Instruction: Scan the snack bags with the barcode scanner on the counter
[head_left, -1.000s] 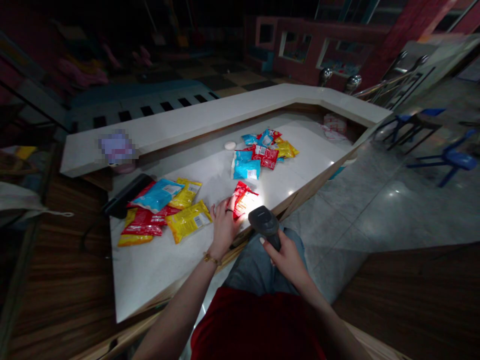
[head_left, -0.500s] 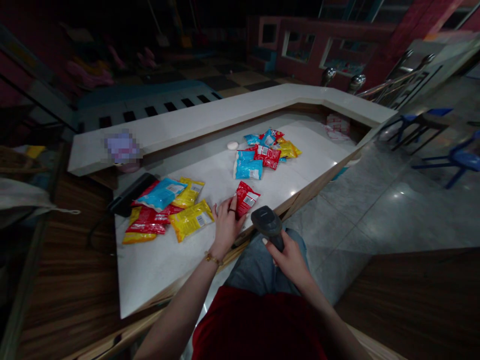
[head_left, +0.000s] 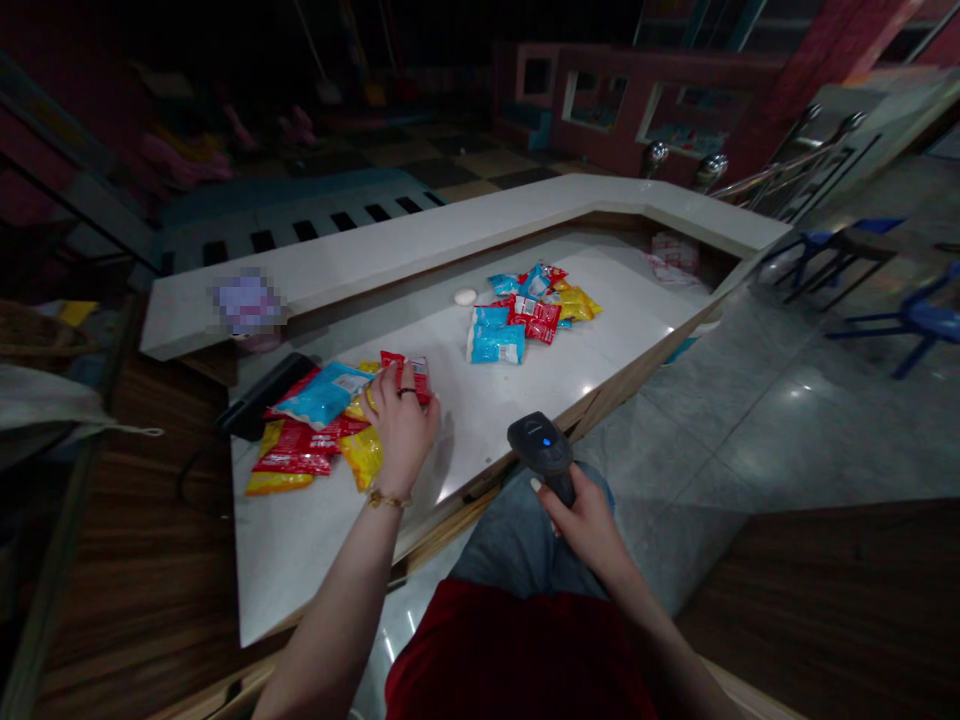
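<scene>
The red bag point(head_left: 419, 379) lay under the bent fingers of the left hand point(head_left: 403, 425), toward the left end of the tabletop point(head_left: 300, 560); I couldn't tell its long side, or any pinch. The right hand point(head_left: 583, 522), farther away past the near edge, was wrapped around the black scanner point(head_left: 538, 446)

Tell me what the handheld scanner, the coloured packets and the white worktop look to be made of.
Scanner: probably dark moulded plastic, with a smooth shell and soft sheen. Packets: likely thin, glossy plastic film, given their creases and glints. Worktop: polished, as its reflections show; stone or laminate, the look leaves open.
</scene>
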